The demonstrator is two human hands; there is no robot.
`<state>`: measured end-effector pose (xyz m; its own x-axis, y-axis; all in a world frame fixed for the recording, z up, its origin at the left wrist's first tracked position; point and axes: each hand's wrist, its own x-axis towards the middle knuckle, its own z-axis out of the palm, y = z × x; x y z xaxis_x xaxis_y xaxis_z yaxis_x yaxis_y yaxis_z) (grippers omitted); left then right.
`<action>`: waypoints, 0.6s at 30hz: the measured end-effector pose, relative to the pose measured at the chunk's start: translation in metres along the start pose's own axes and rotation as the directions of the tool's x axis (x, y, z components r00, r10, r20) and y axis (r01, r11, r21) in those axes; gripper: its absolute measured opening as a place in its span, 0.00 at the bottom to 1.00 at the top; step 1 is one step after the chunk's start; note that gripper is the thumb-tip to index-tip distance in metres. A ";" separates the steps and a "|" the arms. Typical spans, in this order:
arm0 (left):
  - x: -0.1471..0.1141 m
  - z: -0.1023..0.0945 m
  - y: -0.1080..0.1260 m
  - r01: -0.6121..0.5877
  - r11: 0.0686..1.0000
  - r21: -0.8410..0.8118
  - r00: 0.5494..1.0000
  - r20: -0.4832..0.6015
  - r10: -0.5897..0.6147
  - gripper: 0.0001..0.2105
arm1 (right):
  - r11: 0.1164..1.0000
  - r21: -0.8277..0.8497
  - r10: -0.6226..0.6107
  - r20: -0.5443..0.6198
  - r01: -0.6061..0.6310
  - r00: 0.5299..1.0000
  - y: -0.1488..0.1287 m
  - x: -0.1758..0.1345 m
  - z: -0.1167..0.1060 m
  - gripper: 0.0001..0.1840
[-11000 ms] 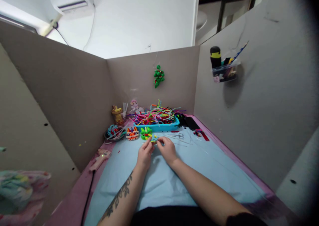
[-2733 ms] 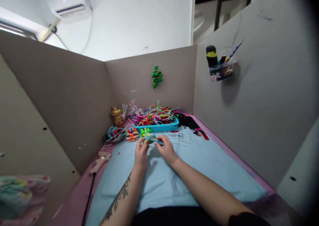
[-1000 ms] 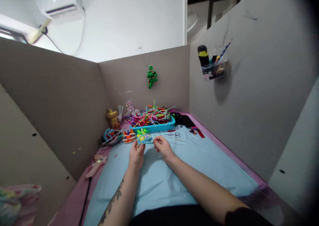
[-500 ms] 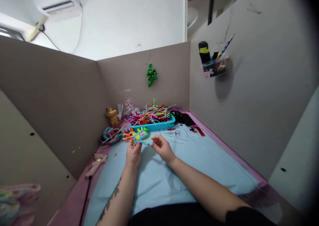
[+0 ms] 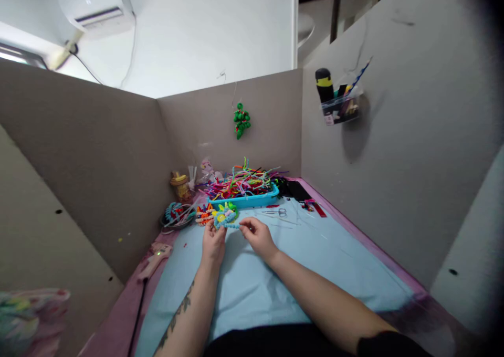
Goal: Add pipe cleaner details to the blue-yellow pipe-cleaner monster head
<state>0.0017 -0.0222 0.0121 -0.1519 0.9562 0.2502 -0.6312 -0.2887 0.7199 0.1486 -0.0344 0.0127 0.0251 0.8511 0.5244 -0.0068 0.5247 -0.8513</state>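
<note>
In the middle of the head view, my left hand [image 5: 213, 244] is closed on a light-blue and yellow pipe-cleaner piece [image 5: 223, 217]. A light-blue pipe cleaner [image 5: 233, 226] sticks out from it to the right. My right hand [image 5: 258, 236] pinches the free end of that strand between thumb and fingers. Just behind the held piece lie an orange and white pipe-cleaner piece [image 5: 203, 214] and a green one [image 5: 234, 208]. Part of the held piece is hidden by my left fingers.
Behind my hands stands a blue tray [image 5: 252, 201] heaped with colourful pipe cleaners [image 5: 244, 181]. Scissors [image 5: 282, 212] lie to its front right. At left are a dark bowl [image 5: 179, 223] and a pink glue gun [image 5: 154, 262] with a cord. Grey partitions [image 5: 232, 89] surround the table.
My right fingers have closed on the end of the light-blue strand, which they were just apart from before. The whole view has shifted slightly.
</note>
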 end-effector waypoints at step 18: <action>-0.007 0.000 0.002 0.159 0.984 -0.082 0.963 0.234 -0.136 0.24 | 0.720 0.597 0.404 0.055 -0.354 0.913 0.005 0.015 -0.001 0.15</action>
<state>0.0014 -0.0291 0.0123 0.1174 0.9486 0.2939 -0.7078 -0.1277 0.6948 0.1494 -0.0189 0.0161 -0.0351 0.9901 0.1361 -0.6108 0.0865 -0.7870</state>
